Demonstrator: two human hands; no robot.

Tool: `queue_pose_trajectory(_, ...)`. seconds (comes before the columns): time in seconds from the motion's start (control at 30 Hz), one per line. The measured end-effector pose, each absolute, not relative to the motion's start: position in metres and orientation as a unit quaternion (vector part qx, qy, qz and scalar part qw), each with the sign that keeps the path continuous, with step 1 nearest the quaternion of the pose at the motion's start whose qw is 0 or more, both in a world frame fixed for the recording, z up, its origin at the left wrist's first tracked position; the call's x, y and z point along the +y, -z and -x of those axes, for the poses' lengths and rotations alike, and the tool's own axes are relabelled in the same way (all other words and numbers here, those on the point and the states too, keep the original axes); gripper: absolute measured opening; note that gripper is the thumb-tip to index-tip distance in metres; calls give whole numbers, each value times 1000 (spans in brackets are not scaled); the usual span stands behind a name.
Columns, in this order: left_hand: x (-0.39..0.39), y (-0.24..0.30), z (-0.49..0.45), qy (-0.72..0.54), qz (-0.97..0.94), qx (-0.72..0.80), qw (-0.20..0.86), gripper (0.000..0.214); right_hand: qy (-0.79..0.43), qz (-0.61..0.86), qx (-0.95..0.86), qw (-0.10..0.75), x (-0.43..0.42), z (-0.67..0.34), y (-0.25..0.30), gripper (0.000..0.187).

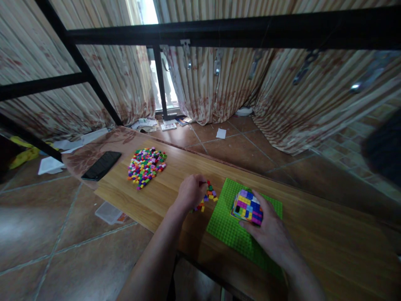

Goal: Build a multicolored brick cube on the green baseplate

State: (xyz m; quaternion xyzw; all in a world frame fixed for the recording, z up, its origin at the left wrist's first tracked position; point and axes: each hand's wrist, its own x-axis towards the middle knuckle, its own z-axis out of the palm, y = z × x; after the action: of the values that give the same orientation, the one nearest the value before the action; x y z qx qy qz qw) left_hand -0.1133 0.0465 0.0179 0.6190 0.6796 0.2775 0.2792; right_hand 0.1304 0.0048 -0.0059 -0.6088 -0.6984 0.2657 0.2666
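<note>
Multicoloured bricks make up the block [247, 207] that the right hand [271, 232] clasps from its near side, fingers closed on it, on a green baseplate [224, 228]. The left hand [190, 192], fingers curled together, touches a small cluster of loose bricks [210, 195] between it and the block; whether it pinches one cannot be told. A larger pile [146, 166] lies farther left on the wooden worktop [328, 246].

Head view, down onto table [313, 234]
</note>
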Motion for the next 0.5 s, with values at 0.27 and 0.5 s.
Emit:
queue_pose_trajectory(0.27,35,-35,101,-508,-411,410,636,27,-196,551,-632,509,-5,-114,-25,52)
queue_pose_trajectory(0.5,21,-35,67,-502,-324,358,718,27,-221,472,-687,506,-6,-87,-28,36)
